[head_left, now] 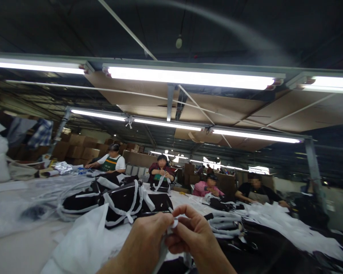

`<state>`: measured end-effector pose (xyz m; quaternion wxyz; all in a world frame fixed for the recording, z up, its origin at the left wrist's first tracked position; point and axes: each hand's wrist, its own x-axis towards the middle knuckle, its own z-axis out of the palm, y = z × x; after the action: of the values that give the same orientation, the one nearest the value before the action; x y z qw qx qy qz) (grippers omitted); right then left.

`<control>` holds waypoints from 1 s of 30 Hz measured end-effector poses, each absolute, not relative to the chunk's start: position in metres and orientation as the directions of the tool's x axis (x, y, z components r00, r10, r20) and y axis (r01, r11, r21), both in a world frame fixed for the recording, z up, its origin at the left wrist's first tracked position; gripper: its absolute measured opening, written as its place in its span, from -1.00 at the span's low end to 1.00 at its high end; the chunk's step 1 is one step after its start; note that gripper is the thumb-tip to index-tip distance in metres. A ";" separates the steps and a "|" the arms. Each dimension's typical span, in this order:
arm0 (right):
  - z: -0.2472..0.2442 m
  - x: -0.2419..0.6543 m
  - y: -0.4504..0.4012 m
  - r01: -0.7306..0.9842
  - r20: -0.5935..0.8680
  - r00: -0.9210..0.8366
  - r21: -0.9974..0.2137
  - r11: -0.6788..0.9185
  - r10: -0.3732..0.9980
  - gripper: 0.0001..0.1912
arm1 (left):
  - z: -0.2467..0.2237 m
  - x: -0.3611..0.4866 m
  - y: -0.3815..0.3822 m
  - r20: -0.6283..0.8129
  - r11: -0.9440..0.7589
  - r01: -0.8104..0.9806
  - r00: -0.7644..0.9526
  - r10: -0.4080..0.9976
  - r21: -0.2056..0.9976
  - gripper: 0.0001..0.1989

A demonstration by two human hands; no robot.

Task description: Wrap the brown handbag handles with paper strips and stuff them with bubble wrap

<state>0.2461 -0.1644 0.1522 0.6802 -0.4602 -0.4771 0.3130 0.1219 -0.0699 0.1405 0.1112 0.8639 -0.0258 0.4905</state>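
Head view: my left grip (145,236) and right grip (196,233) narrowly pinch a grey strap (161,252); close, light pressure should steady its end.

the strap (161,253) looks matt cloth, the foil (63,166) glossy and crinkled.

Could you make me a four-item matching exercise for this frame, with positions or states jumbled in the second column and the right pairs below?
Column one
1. pale strip
2. cardboard boxes
3. pink top
4. black pieces with pale straps

Column two
A. worn by a co-worker across the table
B. lying in a heap just beyond the left hand
C. held by both the left hand and the right hand
D. stacked in the background, toward the left

Right pairs: 1-C, 2-D, 3-A, 4-B
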 end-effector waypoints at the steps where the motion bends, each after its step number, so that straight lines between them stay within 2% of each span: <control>1: 0.151 0.245 -0.166 -0.001 0.368 0.346 -0.920 0.393 0.863 -0.45 | 0.140 0.121 -0.069 0.856 -0.980 -0.152 0.516 0.033 0.129 -0.86; 4: 0.146 0.241 -0.169 -0.053 0.369 0.343 -0.911 0.410 0.864 -0.51 | 0.138 0.117 -0.067 0.845 -0.982 -0.120 0.532 0.059 0.145 -0.84; 9: 0.143 0.245 -0.166 -0.193 0.355 0.331 -0.881 0.431 0.874 -0.49 | 0.142 0.114 -0.069 0.818 -0.928 -0.156 0.536 0.207 0.337 -0.82; 12: 0.144 0.249 -0.162 -0.243 0.334 0.328 -0.874 0.421 0.884 -0.44 | 0.142 0.116 -0.071 0.828 -0.912 -0.187 0.514 0.225 0.364 -0.81; 17: 0.143 0.246 -0.164 -0.220 0.312 0.313 -0.895 0.388 0.897 -0.51 | 0.137 0.119 -0.070 0.837 -0.903 -0.177 0.477 0.269 0.391 -0.81; 21: 0.140 0.241 -0.165 -0.174 0.321 0.356 -0.900 0.399 0.878 -0.57 | 0.133 0.120 -0.068 0.867 -0.938 -0.167 0.457 0.199 0.303 -0.80; 27: 0.128 0.241 -0.157 -0.208 0.309 0.368 -0.892 0.401 0.877 -0.62 | 0.120 0.123 -0.063 0.899 -0.991 -0.129 0.437 -0.024 0.036 -0.73; 30: 0.122 0.239 -0.155 -0.173 0.366 0.410 -0.868 0.465 0.835 -0.56 | 0.116 0.124 -0.061 0.904 -0.987 -0.157 0.426 -0.036 0.035 -0.73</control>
<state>0.2389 -0.1548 0.1222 0.7436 -0.3902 -0.4240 0.3392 0.1240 -0.0612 0.1156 0.0569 0.8426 -0.0573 0.5325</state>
